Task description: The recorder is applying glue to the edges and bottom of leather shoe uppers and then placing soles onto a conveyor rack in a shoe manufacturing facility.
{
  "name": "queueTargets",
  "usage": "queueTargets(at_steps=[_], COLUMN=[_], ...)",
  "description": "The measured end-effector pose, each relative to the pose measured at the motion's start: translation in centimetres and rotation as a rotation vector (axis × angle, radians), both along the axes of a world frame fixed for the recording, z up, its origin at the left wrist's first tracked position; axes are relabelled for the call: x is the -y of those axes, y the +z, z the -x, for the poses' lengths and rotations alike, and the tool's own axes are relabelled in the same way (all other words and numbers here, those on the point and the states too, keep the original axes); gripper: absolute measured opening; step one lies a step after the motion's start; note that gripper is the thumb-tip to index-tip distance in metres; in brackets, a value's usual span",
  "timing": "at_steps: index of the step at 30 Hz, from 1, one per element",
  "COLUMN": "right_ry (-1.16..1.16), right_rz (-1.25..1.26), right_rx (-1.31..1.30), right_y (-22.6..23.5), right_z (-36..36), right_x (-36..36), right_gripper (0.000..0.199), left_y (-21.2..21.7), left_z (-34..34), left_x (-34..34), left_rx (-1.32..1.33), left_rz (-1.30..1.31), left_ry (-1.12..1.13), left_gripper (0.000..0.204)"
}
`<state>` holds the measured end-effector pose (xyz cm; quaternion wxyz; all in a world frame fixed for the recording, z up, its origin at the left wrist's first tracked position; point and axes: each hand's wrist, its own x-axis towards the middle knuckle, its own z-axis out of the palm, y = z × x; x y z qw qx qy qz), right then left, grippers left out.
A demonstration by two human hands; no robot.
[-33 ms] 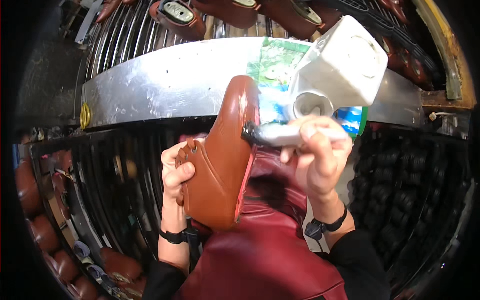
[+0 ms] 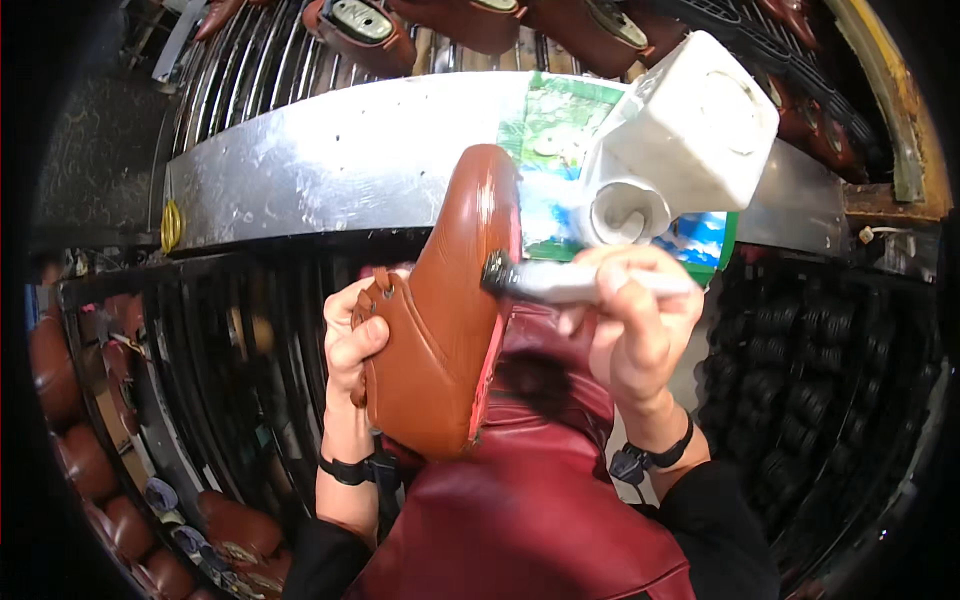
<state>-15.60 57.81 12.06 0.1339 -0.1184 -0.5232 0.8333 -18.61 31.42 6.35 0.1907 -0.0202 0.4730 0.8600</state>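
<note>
My left hand (image 2: 354, 335) is closed around the laced opening of a brown leather shoe (image 2: 447, 300), thumb on its side. The shoe is tilted on its side, toe pointing away from me, and a pinkish-red edge shows along its underside at the right. Between the fingers and thumb of my right hand (image 2: 642, 315) is a brush (image 2: 560, 280) with a pale handle and dark bristles. Its bristle end touches the shoe near that lower edge, by the forefoot. The handle is slightly blurred.
Just beyond my right hand, a white plastic container (image 2: 690, 125) with a round spout lies on a colourful sheet (image 2: 555, 115) on the metal ledge (image 2: 330, 165). Behind run rollers carrying brown shoes (image 2: 365, 35). Racks flank me, with black soles (image 2: 800, 380) at right and more brown shoes (image 2: 240, 525) at left.
The brush has shifted a little toward me along the shoe's lower edge. The shoe's toe sits slightly farther away. Both hands keep their grips.
</note>
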Motion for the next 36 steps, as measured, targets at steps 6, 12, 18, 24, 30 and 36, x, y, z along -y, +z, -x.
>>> queueTargets(at_steps=[6,12,18,24,30,36], right_ry=[0.257,0.491,0.44,0.445,0.498,0.625], right_rz=[-0.182,-0.473,-0.525,-0.605,-0.495,-0.457], right_rx=[-0.045,-0.306,-0.165,-0.356,-0.522,-0.451], right_y=[0.1,3.1,4.4,6.0,7.0,6.2], right_z=[-4.8,-5.0,-3.8,-2.2,1.9,6.5], right_x=[2.6,2.2,2.2,1.4,0.5,-1.4], right_gripper=[0.014,0.015,0.014,0.026,0.035,0.032], left_y=[-0.5,-0.3,0.8,3.5,2.7,-0.2], left_z=[0.8,1.4,1.8,1.6,0.6,1.2], left_x=[1.1,1.5,1.3,-0.8,-1.5,-2.6], left_rx=[0.027,0.046,0.044,0.255,0.017,-0.358], left_rz=[-0.12,0.007,-0.076,-0.203,-0.405,0.561], left_ry=[-0.028,0.06,0.094,0.145,0.09,0.158], left_gripper=[0.047,0.036,0.031,0.036,0.034,0.049])
